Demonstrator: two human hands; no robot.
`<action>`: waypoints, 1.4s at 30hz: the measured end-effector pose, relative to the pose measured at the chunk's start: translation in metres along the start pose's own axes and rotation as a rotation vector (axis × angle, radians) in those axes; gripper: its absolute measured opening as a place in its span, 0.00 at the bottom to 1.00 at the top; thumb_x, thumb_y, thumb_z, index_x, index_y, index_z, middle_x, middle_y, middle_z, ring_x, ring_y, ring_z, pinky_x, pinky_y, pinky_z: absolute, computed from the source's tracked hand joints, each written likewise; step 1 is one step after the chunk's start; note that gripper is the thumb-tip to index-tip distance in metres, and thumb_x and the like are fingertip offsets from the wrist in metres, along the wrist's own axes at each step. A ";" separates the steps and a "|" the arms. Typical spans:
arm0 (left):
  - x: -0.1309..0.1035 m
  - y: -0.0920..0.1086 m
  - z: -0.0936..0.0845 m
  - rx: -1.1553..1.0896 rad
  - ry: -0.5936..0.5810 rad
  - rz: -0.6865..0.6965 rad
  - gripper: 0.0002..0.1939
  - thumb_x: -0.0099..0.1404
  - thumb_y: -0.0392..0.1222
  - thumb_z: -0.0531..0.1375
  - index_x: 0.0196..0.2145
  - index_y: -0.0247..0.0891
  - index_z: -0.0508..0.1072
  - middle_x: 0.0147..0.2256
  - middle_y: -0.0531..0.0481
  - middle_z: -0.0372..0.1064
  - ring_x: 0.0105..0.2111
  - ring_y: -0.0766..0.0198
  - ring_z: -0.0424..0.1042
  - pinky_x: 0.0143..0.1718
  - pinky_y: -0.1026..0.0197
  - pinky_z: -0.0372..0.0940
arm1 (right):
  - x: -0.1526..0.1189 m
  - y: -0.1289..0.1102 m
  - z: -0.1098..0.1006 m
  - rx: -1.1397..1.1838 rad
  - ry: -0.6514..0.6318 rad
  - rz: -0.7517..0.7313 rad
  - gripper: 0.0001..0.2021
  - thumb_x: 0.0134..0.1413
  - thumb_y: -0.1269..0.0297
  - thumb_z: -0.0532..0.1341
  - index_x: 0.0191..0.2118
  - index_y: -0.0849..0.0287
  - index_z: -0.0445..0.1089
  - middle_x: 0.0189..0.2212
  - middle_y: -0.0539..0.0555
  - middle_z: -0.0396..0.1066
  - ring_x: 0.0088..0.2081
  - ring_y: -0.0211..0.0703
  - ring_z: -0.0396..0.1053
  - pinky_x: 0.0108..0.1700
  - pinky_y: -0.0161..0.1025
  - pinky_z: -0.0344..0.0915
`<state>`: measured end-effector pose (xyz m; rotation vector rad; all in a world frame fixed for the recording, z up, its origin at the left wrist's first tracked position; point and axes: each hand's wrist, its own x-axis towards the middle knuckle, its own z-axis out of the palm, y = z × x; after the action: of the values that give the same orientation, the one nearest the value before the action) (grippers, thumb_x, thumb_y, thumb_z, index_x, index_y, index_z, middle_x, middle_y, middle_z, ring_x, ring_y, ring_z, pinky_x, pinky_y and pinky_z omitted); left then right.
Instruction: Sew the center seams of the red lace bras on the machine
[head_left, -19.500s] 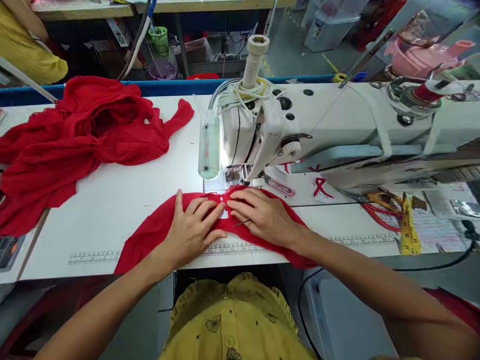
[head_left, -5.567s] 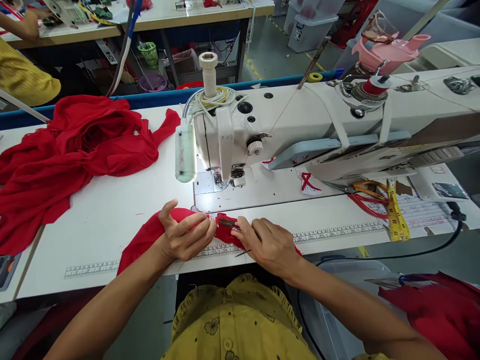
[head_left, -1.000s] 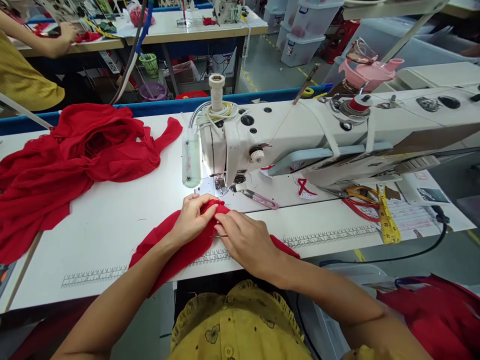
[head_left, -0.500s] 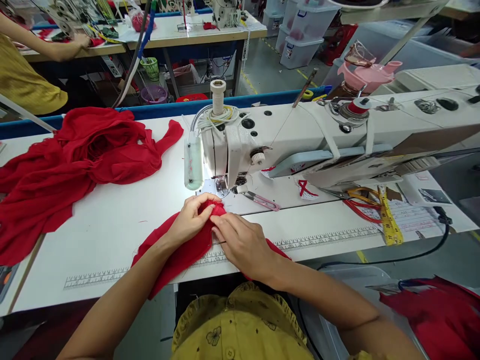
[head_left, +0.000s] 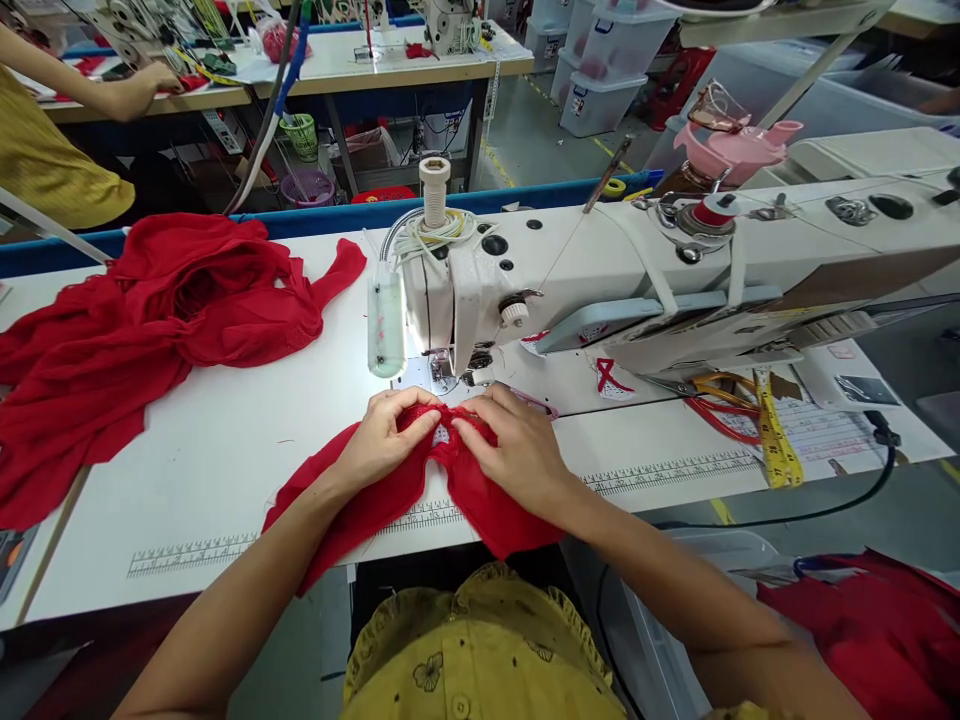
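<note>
Both of my hands pinch the upper edge of a red fabric piece (head_left: 491, 505) at the front of a white sewing machine (head_left: 480, 270). My left hand (head_left: 386, 435) grips it left of centre, thumb against the forefinger. My right hand (head_left: 517, 450) pinches it to the right. Between them the edge is spread and a small white patch shows in the gap. The cloth hangs down on both sides over the ruler printed on the table. Just behind my fingers is the needle area (head_left: 444, 368). Pink-handled thread snips (head_left: 536, 402) are partly covered by my right hand.
A heap of red fabric (head_left: 217, 300) lies on the left of the table (head_left: 202, 480). To the right are orange-handled scissors (head_left: 720, 390) and a yellow tape measure (head_left: 772, 440). More red cloth (head_left: 877, 620) sits at lower right. A co-worker's arm (head_left: 112, 95) is at upper left.
My right hand has moved up and right, drawing its side of the red fabric out flat beside the left. The left hand has stayed nearly still.
</note>
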<state>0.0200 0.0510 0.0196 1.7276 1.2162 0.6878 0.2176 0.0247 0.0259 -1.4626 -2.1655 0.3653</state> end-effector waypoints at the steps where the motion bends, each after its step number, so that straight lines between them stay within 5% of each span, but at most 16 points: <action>1: 0.000 0.000 0.000 0.027 -0.004 0.001 0.11 0.69 0.48 0.55 0.38 0.41 0.74 0.38 0.50 0.75 0.42 0.58 0.71 0.50 0.56 0.64 | 0.004 0.003 -0.002 0.055 -0.025 0.024 0.06 0.65 0.66 0.56 0.37 0.56 0.70 0.38 0.54 0.72 0.40 0.44 0.70 0.41 0.39 0.63; 6: 0.000 -0.004 0.004 0.171 0.006 -0.029 0.13 0.69 0.50 0.53 0.35 0.42 0.74 0.32 0.52 0.73 0.39 0.58 0.68 0.56 0.51 0.58 | 0.015 0.011 -0.002 0.202 -0.180 0.161 0.04 0.65 0.65 0.55 0.40 0.56 0.67 0.33 0.51 0.74 0.35 0.44 0.71 0.38 0.39 0.61; 10: 0.000 -0.004 0.008 0.183 0.030 -0.042 0.11 0.67 0.49 0.55 0.33 0.42 0.72 0.33 0.54 0.74 0.39 0.58 0.68 0.60 0.49 0.53 | 0.016 0.010 0.002 0.134 -0.188 0.158 0.06 0.67 0.66 0.53 0.45 0.56 0.67 0.39 0.54 0.77 0.39 0.45 0.72 0.39 0.39 0.59; 15: 0.001 -0.003 0.010 0.190 0.016 -0.056 0.11 0.66 0.49 0.54 0.32 0.42 0.72 0.29 0.57 0.71 0.34 0.62 0.65 0.62 0.49 0.47 | 0.019 0.009 0.002 0.094 -0.274 0.116 0.09 0.69 0.64 0.52 0.35 0.55 0.64 0.32 0.51 0.74 0.33 0.43 0.69 0.34 0.38 0.54; 25: 0.002 0.001 0.019 0.229 0.100 -0.075 0.09 0.61 0.42 0.52 0.24 0.41 0.63 0.20 0.60 0.56 0.25 0.66 0.57 0.59 0.51 0.48 | 0.022 0.008 0.004 0.177 -0.268 0.162 0.12 0.67 0.66 0.52 0.29 0.54 0.55 0.24 0.47 0.65 0.27 0.39 0.61 0.32 0.37 0.50; 42: 0.002 -0.009 0.016 0.163 0.057 -0.081 0.12 0.62 0.45 0.52 0.23 0.41 0.57 0.20 0.60 0.50 0.26 0.66 0.55 0.62 0.48 0.48 | 0.025 0.015 0.008 0.219 -0.224 0.171 0.11 0.66 0.64 0.55 0.29 0.55 0.58 0.22 0.45 0.63 0.24 0.37 0.56 0.31 0.37 0.50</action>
<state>0.0298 0.0485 0.0048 1.7907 1.4071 0.6067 0.2174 0.0536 0.0182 -1.5457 -2.0912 0.8361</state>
